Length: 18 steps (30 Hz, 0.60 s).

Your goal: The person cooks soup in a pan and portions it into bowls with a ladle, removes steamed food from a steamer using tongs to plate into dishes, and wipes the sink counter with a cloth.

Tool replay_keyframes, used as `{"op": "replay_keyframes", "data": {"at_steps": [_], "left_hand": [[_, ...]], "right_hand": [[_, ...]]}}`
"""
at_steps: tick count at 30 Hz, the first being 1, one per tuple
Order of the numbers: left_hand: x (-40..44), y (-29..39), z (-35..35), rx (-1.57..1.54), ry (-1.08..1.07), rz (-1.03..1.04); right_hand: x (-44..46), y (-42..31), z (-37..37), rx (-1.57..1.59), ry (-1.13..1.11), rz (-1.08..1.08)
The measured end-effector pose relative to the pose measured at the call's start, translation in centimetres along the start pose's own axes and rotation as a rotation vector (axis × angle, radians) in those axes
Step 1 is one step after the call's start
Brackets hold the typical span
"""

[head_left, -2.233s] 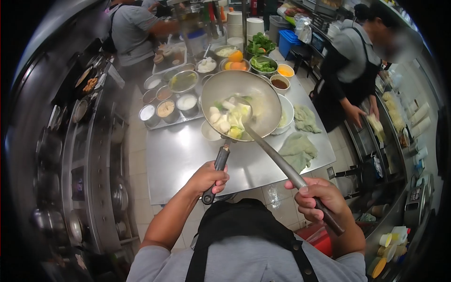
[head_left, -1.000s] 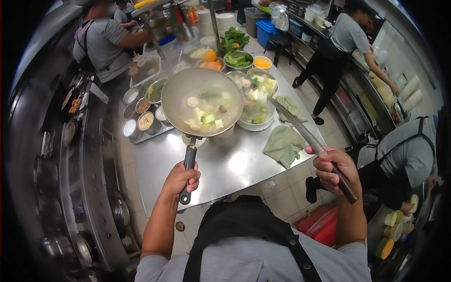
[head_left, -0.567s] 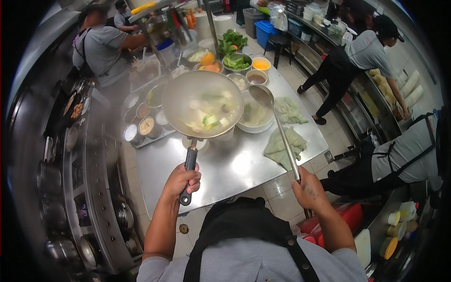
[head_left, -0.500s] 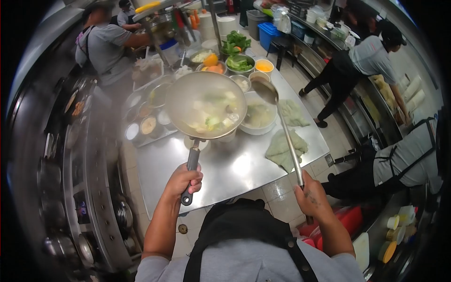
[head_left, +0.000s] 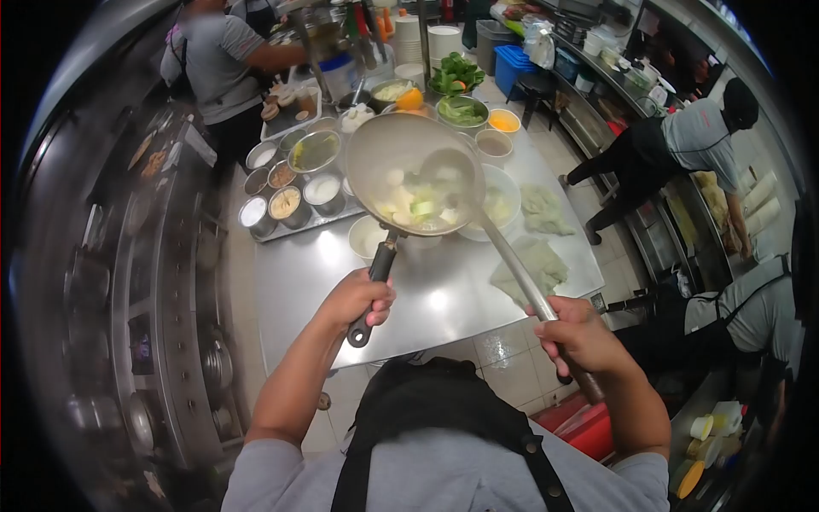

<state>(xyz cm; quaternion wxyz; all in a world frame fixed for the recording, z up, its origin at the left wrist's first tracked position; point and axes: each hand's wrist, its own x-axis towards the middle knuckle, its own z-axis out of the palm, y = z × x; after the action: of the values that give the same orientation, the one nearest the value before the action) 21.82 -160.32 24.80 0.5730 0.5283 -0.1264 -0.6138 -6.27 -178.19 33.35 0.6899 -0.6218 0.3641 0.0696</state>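
Observation:
My left hand (head_left: 362,299) is wrapped around the black handle of a steaming frying pan (head_left: 375,147), raised over the steel table. Pale chunks and pieces of green vegetable (head_left: 418,205) lie in the pan. My right hand (head_left: 582,331) grips the long handle of a metal ladle (head_left: 522,271), whose bowl is inside the pan among the food, blurred by steam. Just behind the pan's right edge stands a large white bowl (head_left: 507,198), partly hidden. A smaller white bowl (head_left: 362,242) shows below the pan's left side.
Green cloths (head_left: 546,210) lie on the table's right side. Metal containers of ingredients (head_left: 288,205) stand at left, with bowls of greens (head_left: 461,111) at the back. A stove counter (head_left: 183,341) runs along the left. Co-workers (head_left: 695,136) stand at right; another person (head_left: 217,64) is at upper left.
The ladle's bowl has moved left and down from beside the pan into it. My right hand has shifted slightly right. The pan has moved right and a little up in view.

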Motion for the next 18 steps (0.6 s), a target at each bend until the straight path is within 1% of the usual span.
{"op": "replay_keyframes", "data": {"at_steps": [1, 3, 4, 5, 7, 8, 10, 11, 13, 18], "left_hand": [[0.4, 0.0, 0.1, -0.003, 0.007, 0.006], [0.8, -0.1, 0.4, 0.049, -0.018, 0.02], [0.8, -0.2, 0.8, 0.052, -0.004, 0.024], [0.9, -0.3, 0.9, 0.053, 0.001, 0.028], [1.0, -0.7, 1.2, 0.076, -0.011, 0.033], [0.9, -0.9, 1.4, 0.085, -0.016, 0.034], [0.8, -1.8, 1.6, 0.079, -0.021, 0.038], [0.8, -2.2, 1.7, 0.074, -0.026, 0.033], [0.3, -2.7, 1.8, 0.075, -0.014, 0.034], [-0.6, -3.0, 2.3, 0.061, -0.019, 0.031]], "right_hand": [[-0.5, -0.5, 0.0, -0.006, -0.007, -0.003], [-1.1, -1.0, 0.2, 0.354, -0.128, 0.022], [-1.5, -1.3, 0.5, 0.421, -0.142, 0.025], [-1.8, -1.6, 0.9, 0.419, -0.147, 0.022], [-2.3, -2.0, 1.4, 0.656, -0.219, 0.062], [-2.4, -1.8, 1.6, 0.653, -0.221, 0.058], [-2.4, -1.1, 1.9, 0.853, -0.318, 0.047], [-2.2, -0.8, 1.9, 0.852, -0.32, 0.049], [-1.7, -0.2, 1.7, 1.134, -0.496, 0.032], [-1.4, 0.4, 1.4, 1.164, -0.531, 0.023]]}}
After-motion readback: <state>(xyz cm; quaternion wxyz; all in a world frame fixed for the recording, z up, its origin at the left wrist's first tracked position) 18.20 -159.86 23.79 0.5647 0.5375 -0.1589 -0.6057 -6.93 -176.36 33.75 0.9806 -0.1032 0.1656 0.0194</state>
